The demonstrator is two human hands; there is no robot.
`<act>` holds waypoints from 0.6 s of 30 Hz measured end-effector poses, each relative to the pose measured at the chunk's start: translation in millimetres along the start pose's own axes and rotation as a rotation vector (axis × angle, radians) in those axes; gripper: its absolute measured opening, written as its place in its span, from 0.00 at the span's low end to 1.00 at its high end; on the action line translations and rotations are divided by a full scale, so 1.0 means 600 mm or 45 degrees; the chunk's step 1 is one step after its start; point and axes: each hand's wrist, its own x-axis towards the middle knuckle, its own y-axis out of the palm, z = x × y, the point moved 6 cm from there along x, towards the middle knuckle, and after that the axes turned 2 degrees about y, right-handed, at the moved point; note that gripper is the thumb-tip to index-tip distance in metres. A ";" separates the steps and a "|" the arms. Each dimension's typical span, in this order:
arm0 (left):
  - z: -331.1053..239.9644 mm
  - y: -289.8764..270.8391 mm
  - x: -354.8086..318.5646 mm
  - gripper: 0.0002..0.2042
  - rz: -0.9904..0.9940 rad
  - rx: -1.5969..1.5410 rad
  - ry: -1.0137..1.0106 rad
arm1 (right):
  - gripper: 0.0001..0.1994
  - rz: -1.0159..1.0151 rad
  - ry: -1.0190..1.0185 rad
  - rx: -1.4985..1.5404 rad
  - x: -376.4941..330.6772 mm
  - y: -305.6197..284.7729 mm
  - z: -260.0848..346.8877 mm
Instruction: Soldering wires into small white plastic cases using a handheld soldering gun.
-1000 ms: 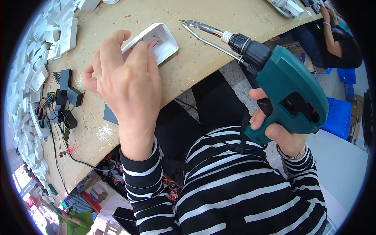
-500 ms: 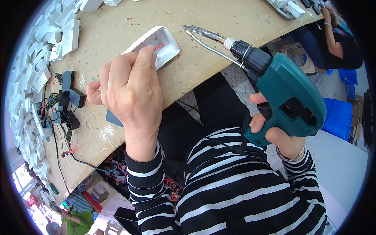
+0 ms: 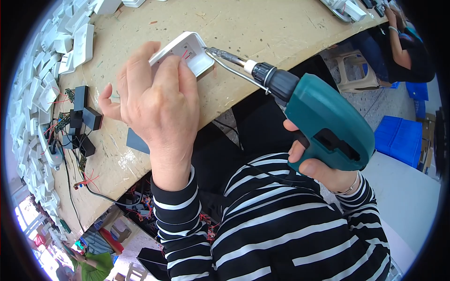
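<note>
A small white plastic housing [image 3: 202, 63], like an open box, lies near the table's front edge. Over its left part is my left hand [image 3: 159, 103], with thumb and index fingertips together inside and the other fingers spread. Short red wire [image 3: 185, 54] shows right at those fingertips; my hand hides the pinch itself and much of the housing. My right hand [image 3: 323, 173] is wrapped round the grip of a green pistol-shaped soldering iron [image 3: 333, 122]. Its tip and thin curved feed tube point left and reach the housing's right rim.
White plastic housings [image 3: 44, 93] are heaped along the table's left side. Black boxes [image 3: 80, 119], small circuit boards [image 3: 61, 122] and cables lie beside them. A blue bin [image 3: 398, 140] stands at right. Another person [image 3: 403, 51] sits at the far right.
The soldering iron has moved left and slightly down, bringing its tip to the housing's right rim. My left hand has shifted slightly, with its middle finger lifting and straightening.
</note>
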 end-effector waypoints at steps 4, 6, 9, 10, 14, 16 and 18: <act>0.002 0.009 0.003 0.03 0.084 0.035 -0.012 | 0.34 0.023 -0.076 -0.069 0.008 0.006 0.001; 0.002 0.007 0.006 0.02 0.105 0.069 -0.010 | 0.34 0.039 -0.074 -0.097 0.010 0.007 -0.002; 0.002 0.008 0.008 0.02 0.117 0.098 -0.006 | 0.33 0.036 -0.068 -0.112 0.013 0.009 -0.005; 0.002 0.008 0.008 0.02 0.109 0.093 -0.003 | 0.33 0.017 -0.063 -0.097 0.014 0.009 -0.005; 0.005 0.013 0.004 0.03 0.093 0.041 -0.012 | 0.24 -0.267 0.075 0.168 0.020 0.008 -0.011; 0.005 0.011 0.005 0.04 0.089 0.038 -0.005 | 0.28 -0.018 0.048 -0.038 0.015 0.012 -0.024; 0.003 0.010 0.006 0.02 0.099 0.071 0.003 | 0.27 -0.014 0.078 -0.048 0.018 0.011 -0.023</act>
